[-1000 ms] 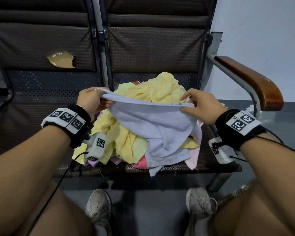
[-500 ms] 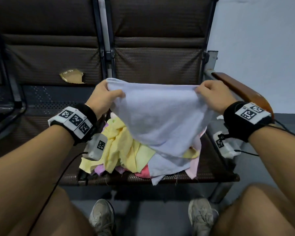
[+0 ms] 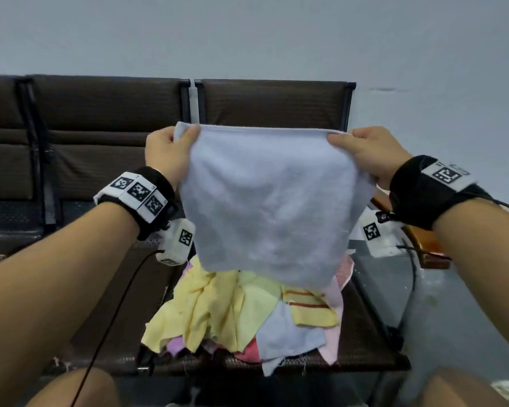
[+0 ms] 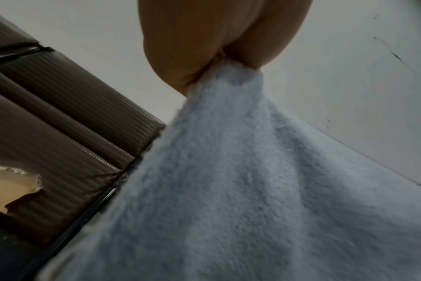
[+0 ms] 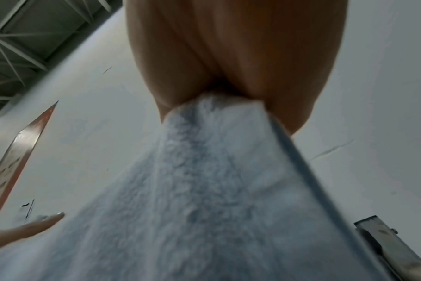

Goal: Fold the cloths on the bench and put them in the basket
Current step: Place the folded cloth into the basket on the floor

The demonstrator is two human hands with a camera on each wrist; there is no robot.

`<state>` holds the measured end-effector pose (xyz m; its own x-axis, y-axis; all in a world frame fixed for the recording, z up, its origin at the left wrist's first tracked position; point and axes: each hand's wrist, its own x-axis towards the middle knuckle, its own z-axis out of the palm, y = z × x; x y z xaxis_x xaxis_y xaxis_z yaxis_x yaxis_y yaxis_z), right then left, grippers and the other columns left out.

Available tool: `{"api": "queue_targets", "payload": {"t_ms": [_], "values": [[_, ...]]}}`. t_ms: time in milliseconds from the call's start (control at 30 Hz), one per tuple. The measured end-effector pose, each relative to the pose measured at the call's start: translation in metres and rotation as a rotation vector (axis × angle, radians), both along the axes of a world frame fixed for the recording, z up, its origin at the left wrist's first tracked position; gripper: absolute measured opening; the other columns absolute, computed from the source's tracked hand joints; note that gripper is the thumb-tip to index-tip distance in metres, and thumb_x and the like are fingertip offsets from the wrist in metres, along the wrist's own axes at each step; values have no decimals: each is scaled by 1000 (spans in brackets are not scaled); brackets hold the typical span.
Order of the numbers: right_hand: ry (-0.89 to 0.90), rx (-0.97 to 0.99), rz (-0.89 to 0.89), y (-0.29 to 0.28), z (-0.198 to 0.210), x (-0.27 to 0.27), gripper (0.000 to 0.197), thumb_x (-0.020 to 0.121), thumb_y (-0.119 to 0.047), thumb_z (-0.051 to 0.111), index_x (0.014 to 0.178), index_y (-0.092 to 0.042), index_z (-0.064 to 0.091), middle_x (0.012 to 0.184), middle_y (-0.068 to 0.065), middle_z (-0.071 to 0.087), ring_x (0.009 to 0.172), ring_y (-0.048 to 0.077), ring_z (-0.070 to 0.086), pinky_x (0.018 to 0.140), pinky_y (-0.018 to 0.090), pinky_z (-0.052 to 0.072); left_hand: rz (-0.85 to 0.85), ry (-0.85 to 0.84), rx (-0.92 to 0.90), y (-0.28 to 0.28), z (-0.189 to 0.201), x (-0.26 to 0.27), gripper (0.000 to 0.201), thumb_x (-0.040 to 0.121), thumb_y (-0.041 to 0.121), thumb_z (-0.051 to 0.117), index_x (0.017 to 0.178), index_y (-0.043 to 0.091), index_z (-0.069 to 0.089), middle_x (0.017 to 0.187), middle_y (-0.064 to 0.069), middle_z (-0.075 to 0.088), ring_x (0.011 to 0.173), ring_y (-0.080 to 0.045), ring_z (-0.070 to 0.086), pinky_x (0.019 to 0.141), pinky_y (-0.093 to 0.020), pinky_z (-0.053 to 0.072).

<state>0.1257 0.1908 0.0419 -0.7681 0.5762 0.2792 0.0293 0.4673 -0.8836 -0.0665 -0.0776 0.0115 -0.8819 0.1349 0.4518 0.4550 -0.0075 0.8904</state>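
Pale blue fluffy terry cloth (image 3: 272, 201) held up in the air, spread flat and hanging, above the pile of yellow, pink, red and blue cloths (image 3: 241, 315) on the dark brown perforated bench seat (image 3: 362, 333). Left hand (image 3: 166, 154) pinches the cloth's top left corner, thumb in front, fingers behind. Right hand (image 3: 368, 155) pinches the top right corner the same way. Top edge stretched near straight between the two hands; bottom edge hangs just over the pile, can't tell if touching. Left wrist view: fingers (image 4: 180, 57) clamped on the bunched corner of the cloth (image 4: 252, 190), brown padded bench backrest (image 4: 60, 123) to the left with a torn hole showing tan foam. Right wrist view: fingers (image 5: 240, 66) closed on the other corner (image 5: 204, 190), grey wall behind. Black wristbands with white marker tags (image 3: 138, 192) on both wrists. Brown wooden armrest (image 3: 423, 239) partly hidden behind the right wrist. Basket not in view.
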Motion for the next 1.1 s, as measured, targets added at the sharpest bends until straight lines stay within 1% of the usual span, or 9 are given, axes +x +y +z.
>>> {"api": "queue_targets", "payload": {"t_ms": [167,367,433,567,667,767,900,1000,1100], "values": [[-113,-265,-47,-11,5,-17,43,85,-23,70,121,0,65,112,14,70,98,33,70,95,48,55,-5,-274,148,21,3,1,29,90,34,67,84,6,60,83,-11,49,75,-21,48,65,-33,41],[-97,-435,97,-53,-7,-31,28,95,-12,62,119,2,65,97,12,67,70,17,66,53,24,57,-245,-380,148,65,-4,60,30,94,33,65,77,9,70,63,-3,66,53,-17,60,54,-23,47],[-104,-466,176,-65,-10,-32,23,99,-14,56,116,-3,65,102,14,66,73,18,66,58,27,59,-330,-323,41,76,-11,83,35,97,31,63,70,8,67,51,0,57,44,-11,51,48,-19,40],[-180,-494,371,-72,-16,-23,44,99,-38,57,124,-3,66,115,15,72,104,28,71,89,39,60,-451,-275,-76,77,-16,99,33,97,18,59,91,-13,67,67,-12,60,55,-16,60,57,-27,49],[-171,-336,308,-67,-29,-22,28,96,-16,62,115,5,68,104,15,68,89,24,68,69,29,58,-550,-414,-42,65,-20,90,27,89,16,47,88,2,71,73,-9,70,56,-18,67,56,-26,48],[-154,-316,379,-66,-37,-21,26,89,5,44,106,-7,61,94,13,48,71,18,48,54,23,41,-308,-350,-36,60,-33,75,29,81,4,46,101,6,68,77,-11,65,58,-20,60,60,-28,49],[-161,-396,493,-58,-37,-16,32,84,2,40,95,-10,68,93,10,63,86,19,60,71,29,51,-541,-405,-173,55,-53,59,60,71,1,51,131,1,54,109,-25,59,90,-30,55,75,-38,44],[-174,-423,491,-45,-38,-18,25,88,-7,49,105,-11,67,103,13,63,95,24,61,84,38,49,-728,-495,-204,48,-57,50,42,79,17,63,115,-3,61,94,-23,54,84,-30,46,73,-35,37],[-300,-209,412,-23,-40,-19,22,89,-23,72,99,-4,73,99,8,76,85,20,73,71,31,59,-615,-420,-158,55,-53,38,32,95,24,62,121,6,67,89,-7,69,73,-19,57,63,-28,44]]}}
